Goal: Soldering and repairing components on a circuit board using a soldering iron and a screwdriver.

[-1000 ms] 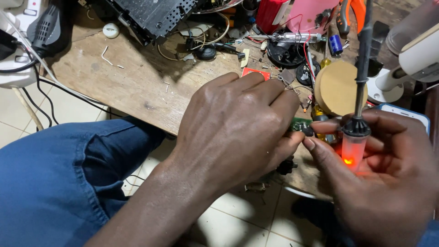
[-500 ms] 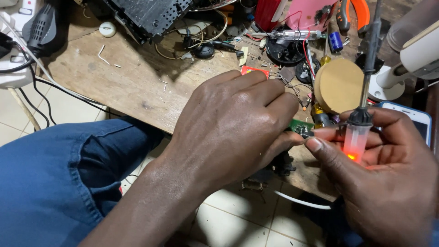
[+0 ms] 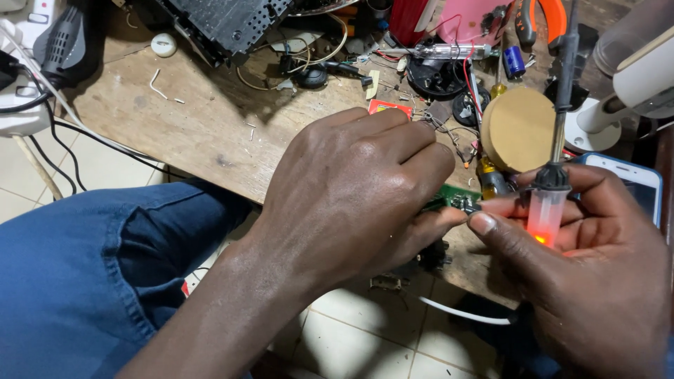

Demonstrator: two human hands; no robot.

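My left hand point(image 3: 354, 193) is curled over a small green circuit board point(image 3: 453, 199) and grips it at the edge of the wooden bench point(image 3: 203, 133). Most of the board is hidden under my fingers. My right hand point(image 3: 586, 267) holds a soldering iron point(image 3: 551, 189) upright by its clear handle, where a red light glows. The iron's dark shaft points up and away from the board. My right thumb touches the left hand's fingertip beside the board.
A round tan disc point(image 3: 519, 130), a white phone point(image 3: 628, 182), orange-handled pliers point(image 3: 540, 17), a black device chassis point(image 3: 225, 24), loose wires and small parts crowd the bench. A white power strip point(image 3: 28, 63) sits far left. My blue-trousered leg point(image 3: 84, 281) is below.
Both hands have stayed together at the bench edge. The view has shifted slightly, and the iron and the board sit in the same grip.
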